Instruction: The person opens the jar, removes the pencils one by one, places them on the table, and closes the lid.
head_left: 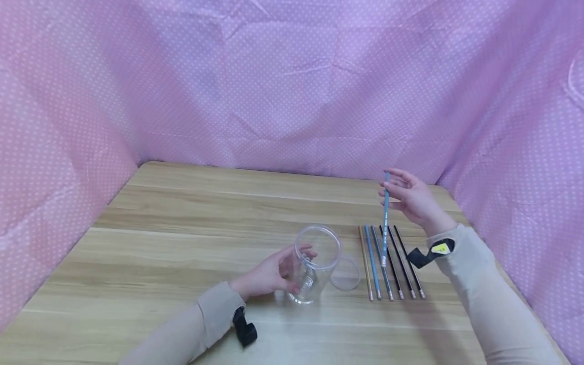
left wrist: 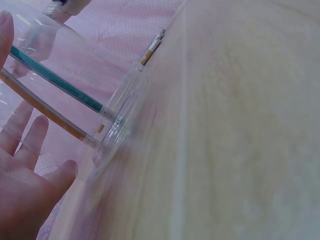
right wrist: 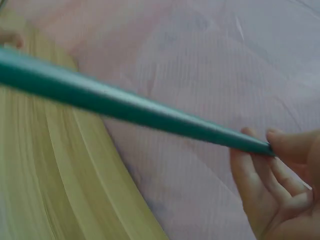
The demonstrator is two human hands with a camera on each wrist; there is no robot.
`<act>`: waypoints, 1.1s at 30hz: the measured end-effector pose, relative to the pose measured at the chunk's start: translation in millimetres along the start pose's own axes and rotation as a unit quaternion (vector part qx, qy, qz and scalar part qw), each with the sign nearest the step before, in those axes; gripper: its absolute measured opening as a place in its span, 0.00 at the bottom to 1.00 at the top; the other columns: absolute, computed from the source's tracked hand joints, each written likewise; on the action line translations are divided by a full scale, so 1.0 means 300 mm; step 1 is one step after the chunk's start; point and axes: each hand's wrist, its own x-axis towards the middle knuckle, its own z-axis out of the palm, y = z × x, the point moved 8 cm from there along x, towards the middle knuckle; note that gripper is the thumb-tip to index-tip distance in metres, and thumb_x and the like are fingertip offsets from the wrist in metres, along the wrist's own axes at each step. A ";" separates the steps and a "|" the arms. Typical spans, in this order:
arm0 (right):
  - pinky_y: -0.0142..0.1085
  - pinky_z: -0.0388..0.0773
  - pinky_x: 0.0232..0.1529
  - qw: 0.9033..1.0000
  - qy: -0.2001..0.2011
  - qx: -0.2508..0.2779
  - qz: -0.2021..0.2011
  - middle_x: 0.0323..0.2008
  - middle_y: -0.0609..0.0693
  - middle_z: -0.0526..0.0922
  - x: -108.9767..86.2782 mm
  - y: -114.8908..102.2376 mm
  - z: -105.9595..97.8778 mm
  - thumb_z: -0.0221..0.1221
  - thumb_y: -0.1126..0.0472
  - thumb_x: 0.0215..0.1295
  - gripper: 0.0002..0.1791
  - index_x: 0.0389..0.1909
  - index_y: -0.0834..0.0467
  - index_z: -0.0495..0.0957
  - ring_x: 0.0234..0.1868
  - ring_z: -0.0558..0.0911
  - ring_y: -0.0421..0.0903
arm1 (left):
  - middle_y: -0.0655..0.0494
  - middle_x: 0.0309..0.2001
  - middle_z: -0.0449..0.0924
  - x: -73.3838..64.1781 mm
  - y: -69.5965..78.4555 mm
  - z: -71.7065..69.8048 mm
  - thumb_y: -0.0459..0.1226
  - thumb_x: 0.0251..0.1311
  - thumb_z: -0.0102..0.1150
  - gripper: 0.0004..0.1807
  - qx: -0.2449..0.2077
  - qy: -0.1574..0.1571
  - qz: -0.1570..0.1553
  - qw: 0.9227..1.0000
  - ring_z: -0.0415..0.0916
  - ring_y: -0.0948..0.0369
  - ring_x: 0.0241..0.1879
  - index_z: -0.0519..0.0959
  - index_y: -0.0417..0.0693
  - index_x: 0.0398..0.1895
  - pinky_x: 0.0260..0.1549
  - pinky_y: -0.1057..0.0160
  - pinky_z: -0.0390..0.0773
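Note:
My left hand (head_left: 266, 274) grips a clear plastic jar (head_left: 319, 276) from the left, thumb in front and fingers behind; the jar's base is at the table. My right hand (head_left: 416, 200), raised at the right, pinches a teal pencil (head_left: 385, 218) near its upper end, its eraser end pointing down. Below it, several pencils lie side by side: a gold pencil (head_left: 366, 263), a blue pencil (head_left: 371, 263) and darker ones. In the left wrist view, a teal pencil (left wrist: 60, 82) and a gold pencil (left wrist: 45, 111) appear through the jar wall.
A clear round lid (head_left: 345, 280) lies flat between the jar and the pencil row. The wooden table (head_left: 159, 243) is enclosed at the back and sides by pink dotted cloth (head_left: 283, 101). Black straps with loose ends hang at both wrists.

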 end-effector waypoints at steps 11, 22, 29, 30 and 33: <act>0.31 0.82 0.38 0.969 0.033 -0.239 0.056 0.36 0.35 0.81 -0.071 0.085 -0.248 0.55 0.64 0.67 0.17 0.47 0.38 0.69 0.38 0.82 0.33 | 0.43 0.70 0.58 -0.002 -0.010 0.005 0.21 0.43 0.64 0.51 -0.014 0.001 -0.006 1.000 0.55 0.48 0.70 0.50 0.40 0.73 0.69 0.46 0.54; 0.42 0.84 0.41 0.903 0.021 -0.421 0.079 0.46 0.62 0.77 -0.100 0.151 -0.346 0.53 0.61 0.69 0.33 0.67 0.71 0.53 0.38 0.82 0.36 | 0.44 0.70 0.59 -0.013 -0.002 0.009 0.21 0.44 0.64 0.51 -0.009 0.007 -0.011 1.000 0.55 0.49 0.70 0.50 0.41 0.73 0.69 0.45 0.52; 0.41 0.84 0.35 0.873 0.039 -0.479 0.084 0.47 0.74 0.73 -0.110 0.169 -0.408 0.53 0.66 0.67 0.30 0.66 0.73 0.55 0.35 0.82 0.38 | 0.43 0.70 0.59 -0.009 0.003 0.011 0.20 0.43 0.63 0.51 -0.014 0.008 -0.008 1.000 0.55 0.48 0.70 0.49 0.41 0.73 0.70 0.45 0.52; 0.41 0.84 0.35 0.870 0.039 -0.483 0.088 0.47 0.74 0.74 -0.112 0.172 -0.414 0.53 0.67 0.67 0.30 0.65 0.73 0.55 0.35 0.82 0.40 | 0.43 0.70 0.59 -0.009 0.004 0.011 0.20 0.43 0.63 0.51 -0.014 0.008 -0.007 1.000 0.55 0.49 0.70 0.49 0.41 0.73 0.70 0.45 0.51; 0.42 0.84 0.35 0.863 0.035 -0.494 0.097 0.46 0.73 0.75 -0.115 0.187 -0.428 0.54 0.67 0.66 0.30 0.65 0.73 0.57 0.36 0.82 0.45 | 0.42 0.70 0.59 -0.009 0.006 0.012 0.20 0.44 0.63 0.51 -0.015 0.007 -0.002 1.000 0.55 0.48 0.70 0.49 0.40 0.73 0.70 0.45 0.51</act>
